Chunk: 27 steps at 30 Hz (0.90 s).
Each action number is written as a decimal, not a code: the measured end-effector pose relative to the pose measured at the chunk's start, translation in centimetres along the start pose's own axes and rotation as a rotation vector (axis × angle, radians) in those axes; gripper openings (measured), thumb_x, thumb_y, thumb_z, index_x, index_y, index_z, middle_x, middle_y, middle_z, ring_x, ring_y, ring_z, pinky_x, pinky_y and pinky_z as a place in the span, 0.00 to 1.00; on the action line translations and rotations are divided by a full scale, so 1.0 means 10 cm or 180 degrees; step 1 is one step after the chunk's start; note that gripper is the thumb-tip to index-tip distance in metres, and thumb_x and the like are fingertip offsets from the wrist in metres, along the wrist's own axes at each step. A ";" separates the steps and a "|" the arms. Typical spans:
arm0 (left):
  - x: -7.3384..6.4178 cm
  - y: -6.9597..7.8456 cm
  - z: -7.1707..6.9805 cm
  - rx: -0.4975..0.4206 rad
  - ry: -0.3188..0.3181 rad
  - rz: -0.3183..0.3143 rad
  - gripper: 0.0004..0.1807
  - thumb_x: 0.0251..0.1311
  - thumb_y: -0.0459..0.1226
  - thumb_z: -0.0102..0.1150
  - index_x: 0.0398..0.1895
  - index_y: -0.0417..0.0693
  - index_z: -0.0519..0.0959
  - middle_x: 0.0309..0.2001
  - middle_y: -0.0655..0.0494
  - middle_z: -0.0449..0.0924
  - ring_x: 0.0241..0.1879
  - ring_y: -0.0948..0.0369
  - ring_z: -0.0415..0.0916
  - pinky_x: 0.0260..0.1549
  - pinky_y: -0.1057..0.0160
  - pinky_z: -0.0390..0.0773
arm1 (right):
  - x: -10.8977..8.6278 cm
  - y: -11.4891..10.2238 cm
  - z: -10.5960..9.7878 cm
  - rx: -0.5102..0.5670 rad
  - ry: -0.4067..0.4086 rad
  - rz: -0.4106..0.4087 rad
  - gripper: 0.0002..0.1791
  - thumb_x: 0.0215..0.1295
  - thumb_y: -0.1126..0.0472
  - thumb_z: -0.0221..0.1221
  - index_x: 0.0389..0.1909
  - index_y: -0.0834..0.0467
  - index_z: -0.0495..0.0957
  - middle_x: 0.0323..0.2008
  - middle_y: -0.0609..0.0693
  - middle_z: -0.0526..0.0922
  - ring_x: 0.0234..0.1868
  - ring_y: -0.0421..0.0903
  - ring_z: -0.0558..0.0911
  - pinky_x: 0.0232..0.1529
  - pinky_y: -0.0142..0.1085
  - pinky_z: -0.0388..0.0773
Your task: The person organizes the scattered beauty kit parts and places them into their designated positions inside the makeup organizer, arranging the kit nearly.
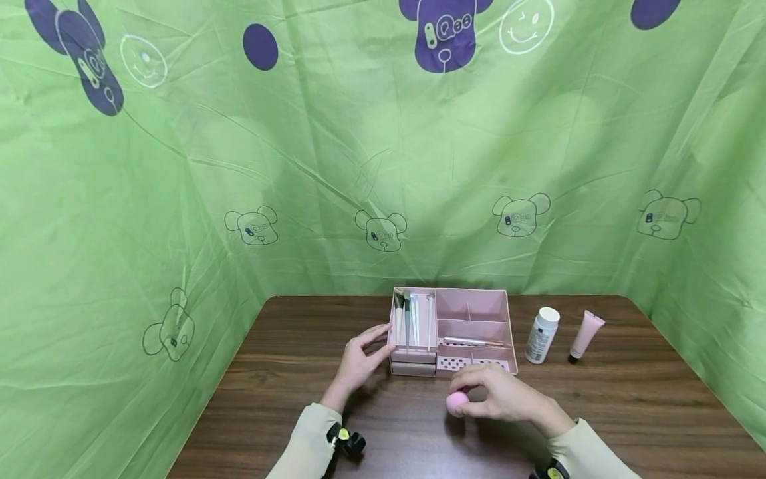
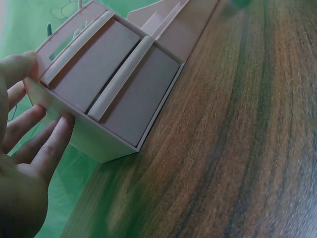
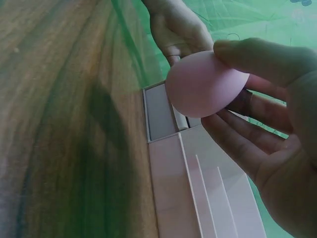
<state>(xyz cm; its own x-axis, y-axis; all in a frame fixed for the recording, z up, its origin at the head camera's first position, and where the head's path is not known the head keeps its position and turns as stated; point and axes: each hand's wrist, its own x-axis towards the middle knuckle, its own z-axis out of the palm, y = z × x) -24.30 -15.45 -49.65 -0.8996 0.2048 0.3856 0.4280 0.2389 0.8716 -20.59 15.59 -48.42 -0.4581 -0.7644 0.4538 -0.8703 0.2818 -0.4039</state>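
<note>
Above the table, my right hand (image 1: pixel 499 394) pinches a pink egg-shaped makeup sponge (image 3: pixel 205 84) between thumb and fingers. My left hand (image 1: pixel 359 362) rests on the left side of a pink desktop organizer (image 1: pixel 473 298), thumb at its front top edge and fingers extended along the side wall (image 2: pixel 64 119). Two closed drawers (image 2: pixel 94 64) face the front on that side. Makeup brushes (image 1: pixel 399 313) lie in the organizer's top left tray, and a slim brush (image 1: pixel 473 342) lies across a middle compartment on the right.
Right of the organizer stands a white bottle (image 1: pixel 542 336). Farther right is a pink tube (image 1: pixel 586 336) with a black cap. The brown wooden table (image 1: pixel 287 372) backs onto a green patterned cloth (image 1: pixel 335 166), which also hangs at both sides.
</note>
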 end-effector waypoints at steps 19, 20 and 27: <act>-0.01 -0.02 0.01 0.0140 0.0058 0.0062 0.25 0.59 0.37 0.67 0.60 0.39 0.77 0.60 0.41 0.77 0.57 0.44 0.77 0.60 0.46 0.75 | 0.16 0.13 -0.04 -0.0234 0.0522 0.0481 0.14 0.55 0.56 0.71 0.42 0.51 0.84 0.41 0.39 0.86 0.43 0.38 0.84 0.45 0.37 0.84; -0.01 -0.02 0.00 0.0148 0.0056 0.0069 0.25 0.59 0.37 0.67 0.60 0.38 0.77 0.60 0.41 0.76 0.57 0.44 0.77 0.60 0.47 0.75 | 0.17 0.14 -0.05 -0.0234 0.0541 0.0526 0.14 0.55 0.56 0.71 0.42 0.51 0.84 0.41 0.40 0.86 0.43 0.38 0.84 0.45 0.37 0.84; -0.01 -0.02 0.00 0.0099 0.0051 0.0083 0.25 0.59 0.37 0.67 0.60 0.38 0.76 0.60 0.39 0.76 0.56 0.43 0.77 0.60 0.44 0.75 | 0.23 0.20 -0.06 -0.0299 0.0711 0.0680 0.15 0.52 0.55 0.72 0.42 0.50 0.85 0.42 0.39 0.86 0.45 0.40 0.84 0.47 0.39 0.85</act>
<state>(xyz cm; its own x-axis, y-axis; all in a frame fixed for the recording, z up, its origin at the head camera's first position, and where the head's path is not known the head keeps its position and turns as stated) -24.31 -15.47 -49.87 -0.8892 0.1963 0.4132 0.4537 0.2631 0.8515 -23.52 14.74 -47.76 -0.6515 -0.5388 0.5341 -0.7583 0.4824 -0.4384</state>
